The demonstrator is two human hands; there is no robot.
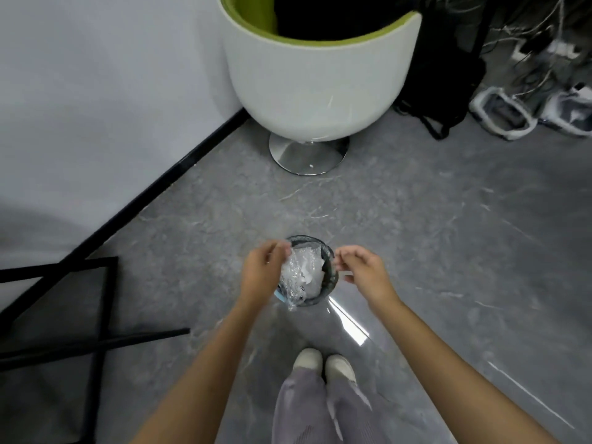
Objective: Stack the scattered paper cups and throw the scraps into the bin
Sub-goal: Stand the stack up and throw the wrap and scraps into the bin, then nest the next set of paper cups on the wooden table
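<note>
The plastic scrap is hanging right above the bin, left hand fingers clamping it; right hand fingers curling, hold unclear.

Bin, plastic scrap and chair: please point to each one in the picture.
bin (pixel 330 270): head view, dark right wall.
plastic scrap (pixel 293 278): head view, crinkled clear middle.
chair (pixel 320 84): head view, white outer shell.

— Where does the camera sit?
— On the person's head, facing forward and steeply down at the floor.
— How near?
— Standing height: shoes at the near edge, bin mid-frame, chair far.
</note>
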